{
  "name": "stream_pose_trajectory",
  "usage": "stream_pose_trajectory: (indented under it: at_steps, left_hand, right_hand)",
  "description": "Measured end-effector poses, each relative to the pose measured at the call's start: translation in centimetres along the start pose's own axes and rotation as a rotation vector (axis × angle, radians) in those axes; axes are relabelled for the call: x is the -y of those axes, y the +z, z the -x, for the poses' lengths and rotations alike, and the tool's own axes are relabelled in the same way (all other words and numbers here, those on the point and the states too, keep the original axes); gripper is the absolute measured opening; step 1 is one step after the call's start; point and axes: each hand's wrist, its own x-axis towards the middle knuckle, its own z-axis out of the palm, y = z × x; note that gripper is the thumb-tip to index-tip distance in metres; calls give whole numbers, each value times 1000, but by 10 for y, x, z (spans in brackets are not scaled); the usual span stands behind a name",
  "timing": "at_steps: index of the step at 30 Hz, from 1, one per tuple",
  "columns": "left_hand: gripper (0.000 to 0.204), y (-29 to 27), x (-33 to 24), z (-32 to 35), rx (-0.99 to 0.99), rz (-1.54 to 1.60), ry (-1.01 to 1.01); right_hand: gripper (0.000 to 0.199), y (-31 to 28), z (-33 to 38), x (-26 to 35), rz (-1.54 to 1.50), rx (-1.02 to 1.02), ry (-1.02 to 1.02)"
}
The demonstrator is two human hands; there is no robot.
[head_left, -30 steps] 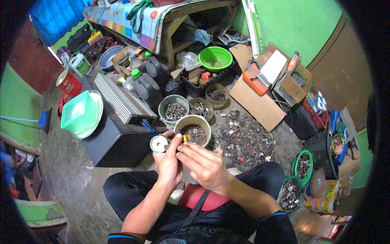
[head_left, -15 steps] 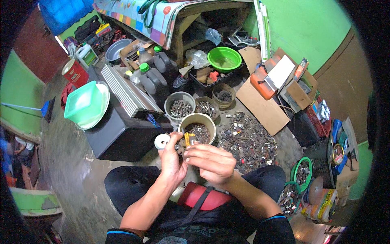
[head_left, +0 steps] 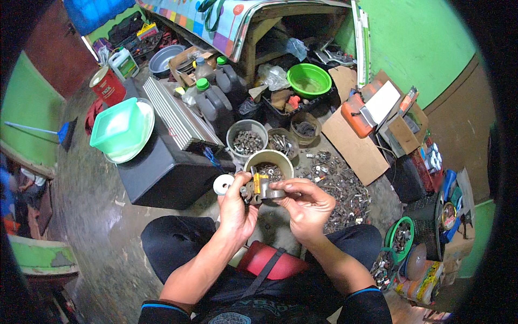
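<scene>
My left hand point(head_left: 236, 208) is closed round a small dark metal part point(head_left: 250, 193) with round ends and a yellow patch point(head_left: 260, 182). My right hand point(head_left: 310, 208) pinches a grey curved piece point(head_left: 274, 193) between thumb and fingers, right against that part; whether the two are joined I cannot tell. Just left of my left thumb shows a white disc with a centre hole point(head_left: 223, 184). Beyond both hands stands a cream bucket point(head_left: 286, 162) with small metal pieces inside. To its right a wide heap of loose hardware point(head_left: 340, 189) covers the floor.
A grey bucket of nuts point(head_left: 245, 127) and two more containers stand behind. At left, a black box point(head_left: 162, 178) carries a green tub point(head_left: 116, 127). Flattened cardboard point(head_left: 356, 146), an orange case point(head_left: 356, 116) and green baskets point(head_left: 411, 237) lie to the right. A red cushion-like thing point(head_left: 272, 262) lies between my legs.
My right hand has drawn back to the right from the left hand, and the grey curved piece now shows in its fingers. The whole view has shifted slightly.
</scene>
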Motion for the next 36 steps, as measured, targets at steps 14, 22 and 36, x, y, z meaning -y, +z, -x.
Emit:
stream_pose_trajectory:
  at_steps: [14, 22, 36]
  left_hand:
    - [16, -3, -25, 1, -19, -43, 61]
    - [14, 3, -25, -5, 1, 54, 46]
    - [17, 4, -21, -12, -63, 6, -98]
  right_hand:
    - [32, -62, -63, 2, 112, -376, 290]
    - [36, -165, -89, -130, 120, -662, 408]
    - [24, -203, -164, -244, 608, -702, 463]
